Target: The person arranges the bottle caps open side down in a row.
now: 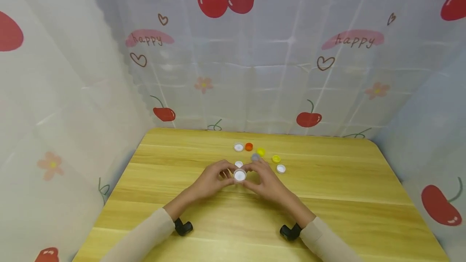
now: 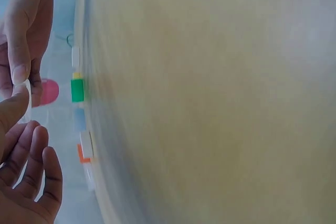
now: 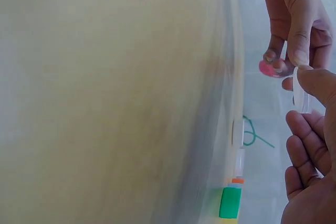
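Both hands pinch one small round white cap (image 1: 240, 175) with a clear rim, held in front of the chest close over the table. My left hand (image 1: 212, 179) grips its left side between thumb and fingers. From the other side, my right hand (image 1: 265, 181) does the same. In the left wrist view the cap (image 2: 27, 103) appears edge-on as a thin pale disc, partly covered by a thumb. The right wrist view also shows the cap (image 3: 301, 90) edge-on, between the fingertips of the two hands. Just behind it lies another white cap (image 1: 238, 164).
Toward the back of the wooden table (image 1: 327, 173) lie a white cap (image 1: 238, 147), an orange cap (image 1: 249, 146), yellow caps (image 1: 276, 159), a greyish piece (image 1: 255, 157) and a white cap (image 1: 281, 169). A green piece (image 2: 77, 90) shows in the wrist views. Printed curtains (image 1: 247, 72) surround the table.
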A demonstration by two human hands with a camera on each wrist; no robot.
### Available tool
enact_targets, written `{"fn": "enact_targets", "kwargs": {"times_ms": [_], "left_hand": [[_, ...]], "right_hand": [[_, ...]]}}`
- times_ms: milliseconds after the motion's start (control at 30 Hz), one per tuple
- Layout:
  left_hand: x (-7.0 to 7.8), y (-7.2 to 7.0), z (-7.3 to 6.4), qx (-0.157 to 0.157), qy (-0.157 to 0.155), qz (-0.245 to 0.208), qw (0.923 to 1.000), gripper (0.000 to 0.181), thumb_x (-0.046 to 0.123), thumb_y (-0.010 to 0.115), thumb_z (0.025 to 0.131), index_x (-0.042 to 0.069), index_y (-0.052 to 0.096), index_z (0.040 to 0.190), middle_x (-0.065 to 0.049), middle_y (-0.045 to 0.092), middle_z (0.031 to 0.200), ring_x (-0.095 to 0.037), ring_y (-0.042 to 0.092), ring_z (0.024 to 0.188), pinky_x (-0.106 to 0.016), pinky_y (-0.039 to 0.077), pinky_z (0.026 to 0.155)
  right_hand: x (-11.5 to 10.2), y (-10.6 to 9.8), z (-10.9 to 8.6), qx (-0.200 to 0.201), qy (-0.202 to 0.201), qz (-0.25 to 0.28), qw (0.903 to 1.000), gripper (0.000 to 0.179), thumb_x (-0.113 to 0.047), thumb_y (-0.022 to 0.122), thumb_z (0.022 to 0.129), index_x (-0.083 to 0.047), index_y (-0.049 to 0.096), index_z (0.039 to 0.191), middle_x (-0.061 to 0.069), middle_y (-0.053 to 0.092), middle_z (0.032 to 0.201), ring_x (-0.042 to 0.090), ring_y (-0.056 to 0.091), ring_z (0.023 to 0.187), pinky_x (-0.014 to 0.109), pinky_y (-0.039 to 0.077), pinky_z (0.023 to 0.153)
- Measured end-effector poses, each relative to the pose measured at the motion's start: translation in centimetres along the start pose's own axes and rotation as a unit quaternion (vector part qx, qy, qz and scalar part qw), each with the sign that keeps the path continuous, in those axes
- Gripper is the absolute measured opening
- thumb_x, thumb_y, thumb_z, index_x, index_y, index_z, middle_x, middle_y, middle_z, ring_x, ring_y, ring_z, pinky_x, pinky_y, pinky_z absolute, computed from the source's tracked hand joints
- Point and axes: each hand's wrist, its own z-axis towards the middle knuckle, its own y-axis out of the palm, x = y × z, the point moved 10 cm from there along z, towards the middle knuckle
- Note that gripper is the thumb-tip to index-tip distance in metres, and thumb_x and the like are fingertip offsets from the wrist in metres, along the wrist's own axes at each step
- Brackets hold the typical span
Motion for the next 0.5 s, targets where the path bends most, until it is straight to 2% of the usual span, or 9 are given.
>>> {"fn": "enact_targets", "kwargs": {"times_ms": [133, 367, 500], "left_hand": [[1.0, 0.9, -0.8, -0.005, 0.011, -0.003, 0.9999, 0.033, 0.033, 0.082, 0.096, 0.033, 0.071, 0.128, 0.015, 0.068, 0.113, -0.003, 0.067, 0.095, -0.026, 0.06, 0.087], [2.5, 2.2, -2.3, -0.014, 0.015, -0.021, 0.9996, 0.032, 0.036, 0.082, 0.097, 0.034, 0.068, 0.126, 0.017, 0.065, 0.114, -0.002, 0.066, 0.096, -0.025, 0.059, 0.089], [2.8, 2.9, -2.6, -0.019, 0.017, -0.045, 0.9987, 0.032, 0.037, 0.082, 0.097, 0.034, 0.069, 0.125, 0.015, 0.067, 0.114, -0.003, 0.066, 0.097, -0.027, 0.06, 0.09]], "right_hand": [[-0.9, -0.6, -1.4, 0.001, -0.021, -0.016, 0.9997, 0.033, -0.032, 0.086, 0.094, -0.025, 0.074, 0.123, -0.014, 0.074, 0.122, 0.013, 0.058, 0.118, 0.044, 0.05, 0.102], [-1.6, -0.9, -3.6, 0.002, -0.02, 0.001, 0.9998, 0.033, -0.037, 0.086, 0.093, -0.031, 0.073, 0.123, -0.021, 0.073, 0.121, 0.006, 0.057, 0.118, 0.045, 0.05, 0.108], [-1.7, -1.1, -4.6, 0.016, -0.034, 0.012, 0.9992, 0.034, -0.036, 0.086, 0.093, -0.03, 0.073, 0.124, -0.019, 0.074, 0.121, 0.006, 0.059, 0.117, 0.039, 0.051, 0.101]]}}
